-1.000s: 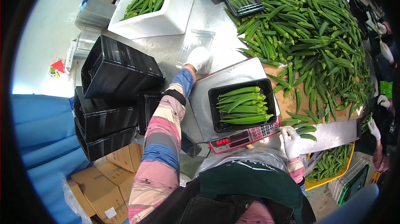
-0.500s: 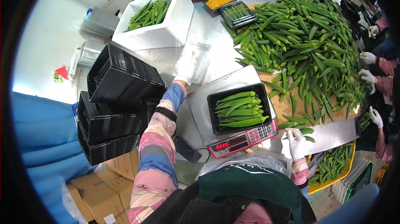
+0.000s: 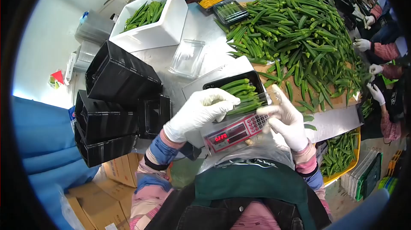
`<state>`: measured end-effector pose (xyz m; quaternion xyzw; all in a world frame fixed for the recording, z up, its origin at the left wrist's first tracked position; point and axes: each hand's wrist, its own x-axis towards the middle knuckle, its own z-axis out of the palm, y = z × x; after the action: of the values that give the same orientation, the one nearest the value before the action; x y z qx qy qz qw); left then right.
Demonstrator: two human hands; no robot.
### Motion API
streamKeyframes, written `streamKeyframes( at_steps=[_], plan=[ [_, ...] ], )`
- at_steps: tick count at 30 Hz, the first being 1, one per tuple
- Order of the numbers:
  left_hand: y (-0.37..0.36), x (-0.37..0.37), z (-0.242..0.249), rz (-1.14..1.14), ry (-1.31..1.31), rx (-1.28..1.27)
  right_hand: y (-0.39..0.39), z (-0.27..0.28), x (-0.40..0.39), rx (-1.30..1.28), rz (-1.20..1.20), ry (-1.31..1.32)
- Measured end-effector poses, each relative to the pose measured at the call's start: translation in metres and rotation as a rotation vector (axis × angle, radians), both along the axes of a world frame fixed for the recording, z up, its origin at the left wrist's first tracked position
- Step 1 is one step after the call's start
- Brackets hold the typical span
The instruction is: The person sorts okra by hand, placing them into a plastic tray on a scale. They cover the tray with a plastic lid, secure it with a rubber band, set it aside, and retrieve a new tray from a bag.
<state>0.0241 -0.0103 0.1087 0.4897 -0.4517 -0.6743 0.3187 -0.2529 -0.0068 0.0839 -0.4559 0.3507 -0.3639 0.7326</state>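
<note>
A black tray of okra (image 3: 239, 89) rests on the digital scale (image 3: 224, 138), whose red display is lit. My left hand (image 3: 199, 112), in a white glove, is closed with thumb and fingers pinched on a clear plastic lid (image 3: 252, 105). The lid hangs over the near part of the tray, and the okra shows through it. At the lid's right end is my right hand (image 3: 289, 121), also gloved, its fingers spread apart above the scale's keypad side.
Loose okra (image 3: 304, 41) is heaped at the right. Clear lids (image 3: 188, 59) lie beyond the scale, near a white foam box (image 3: 171, 20). Stacked black trays (image 3: 122, 74) stand left. A yellow crate (image 3: 357, 153) is low right; other people's gloved hands (image 3: 376, 94) are at the far right.
My left hand has come back from the clear lids to the scale, bringing one over the tray. My right hand has risen from the table edge to the tray's right side.
</note>
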Motion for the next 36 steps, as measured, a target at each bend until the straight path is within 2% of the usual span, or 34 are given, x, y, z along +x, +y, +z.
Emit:
streamKeyframes(
  at_steps=[1,3,5,6,9,10,11,13,17,21,24,27,30,33,36],
  plan=[
    [0.01,0.002,-0.012,0.038,0.017,-0.064,0.003,-0.012,-0.001,-0.023,-0.027,0.061],
    [0.029,0.011,-0.031,0.236,0.161,0.055,0.006,-0.033,-0.006,0.057,-0.173,0.124],
    [0.048,-0.001,-0.048,0.417,0.252,0.023,-0.004,-0.054,-0.005,0.046,-0.286,0.178],
    [0.056,-0.009,-0.054,0.475,0.261,0.011,-0.007,-0.068,-0.001,-0.041,-0.299,0.154],
    [0.054,-0.026,-0.09,0.586,0.071,-0.402,-0.026,-0.09,0.023,-0.222,-0.266,0.221],
    [0.044,-0.032,-0.089,0.653,-0.107,-0.478,-0.035,-0.099,0.028,-0.229,-0.251,0.199],
    [0.037,-0.028,-0.094,0.633,-0.275,-0.542,-0.044,-0.112,0.034,-0.202,-0.274,0.156],
    [0.023,-0.017,-0.118,0.58,-0.612,-0.665,-0.062,-0.127,0.035,-0.299,-0.246,0.302],
    [0.008,-0.011,-0.162,0.61,-0.664,-0.528,-0.077,-0.148,0.039,-0.301,-0.223,0.36],
    [0.0,-0.008,-0.161,0.617,-0.616,-0.469,-0.085,-0.155,0.042,-0.328,-0.19,0.443],
    [-0.005,-0.004,-0.168,0.598,-0.789,-0.578,-0.092,-0.162,0.044,-0.315,-0.179,0.467],
    [-0.01,-0.006,-0.16,0.595,-0.82,-0.495,-0.093,-0.163,0.043,-0.32,-0.18,0.497],
    [-0.01,-0.002,-0.168,0.574,-0.909,-0.595,-0.09,-0.168,0.044,-0.354,-0.201,0.546],
    [-0.012,-0.004,-0.176,0.572,-0.987,-0.561,-0.094,-0.183,0.043,-0.363,-0.206,0.523],
    [-0.014,0.0,-0.17,0.548,-0.885,-0.512,-0.099,-0.181,0.042,-0.341,-0.193,0.436]
  ],
)
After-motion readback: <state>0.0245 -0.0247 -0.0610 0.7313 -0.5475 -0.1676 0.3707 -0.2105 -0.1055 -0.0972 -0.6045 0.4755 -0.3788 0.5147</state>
